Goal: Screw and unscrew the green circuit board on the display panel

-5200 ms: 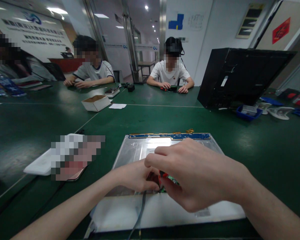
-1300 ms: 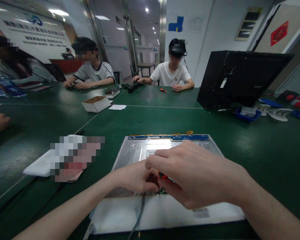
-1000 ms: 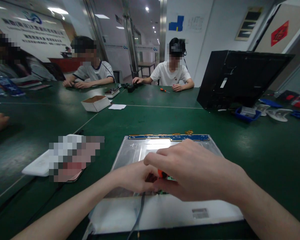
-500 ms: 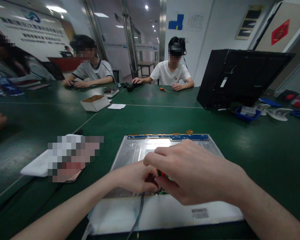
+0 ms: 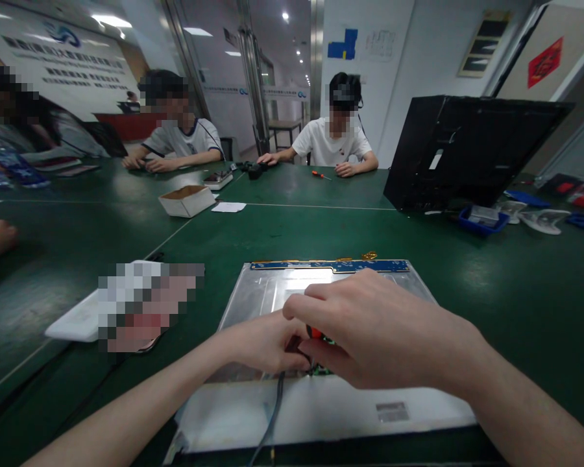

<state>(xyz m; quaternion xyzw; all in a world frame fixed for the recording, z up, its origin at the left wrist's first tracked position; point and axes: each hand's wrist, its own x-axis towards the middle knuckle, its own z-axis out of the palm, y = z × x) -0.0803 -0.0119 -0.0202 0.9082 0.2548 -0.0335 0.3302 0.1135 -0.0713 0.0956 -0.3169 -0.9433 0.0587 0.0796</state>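
Observation:
A flat display panel (image 5: 243, 295) with a silvery metal back lies in front of me; a blue circuit strip (image 5: 292, 265) runs along its far edge. My right hand (image 5: 370, 331) is closed over the panel, around what looks like a screwdriver (image 5: 314, 332); only a bit of its orange-red handle shows. Close beside it, my left hand (image 5: 272, 344) has its fingers curled together low over a green circuit board (image 5: 320, 370). What those fingers hold is hidden. A dark cable (image 5: 275, 415) comes from under them toward me, across the panel's white near strip (image 5: 340, 412).
Left of the panel lie a white object (image 5: 73, 324) and a pinkish phone-like one, both partly blurred out. Farther off are an open white box (image 5: 187, 202), an orange screwdriver (image 5: 318, 174) and a large black monitor (image 5: 467, 152). Several people sit around the green table (image 5: 321, 227).
Both hands stay at the same spot over the green board, with only a slight shift of the right hand and fingers. The whole view has moved a little.

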